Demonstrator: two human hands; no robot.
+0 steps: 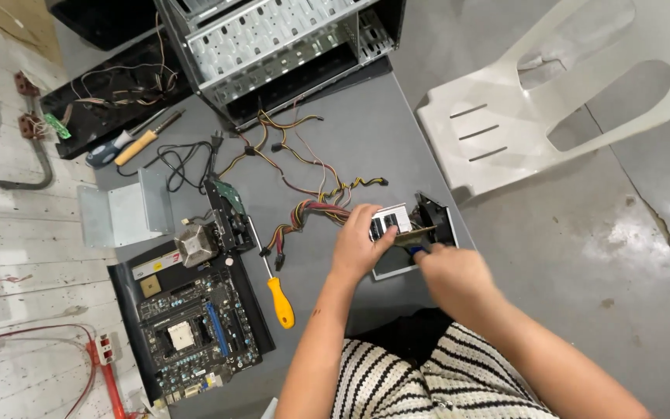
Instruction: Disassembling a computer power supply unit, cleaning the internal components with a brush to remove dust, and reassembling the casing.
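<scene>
My left hand [356, 242] grips the top of a grey metal power supply box [394, 221] that stands at the right edge of the grey table [366, 132]. A bundle of coloured cables [312, 203] runs from the box to the left. My right hand [453, 271] is closed around a tool with a blue handle [416, 250], held against the side of the box near its black fan end [437, 217]. The tool's tip is hidden behind the box.
An orange-handled screwdriver [278, 296] lies left of my left arm. A motherboard [191, 330], a heatsink with fan [197, 242], a metal bracket [122, 213] and more screwdrivers [137, 143] lie further left. An open metal computer case [273, 46] stands behind. A white plastic chair [568, 85] is on the right.
</scene>
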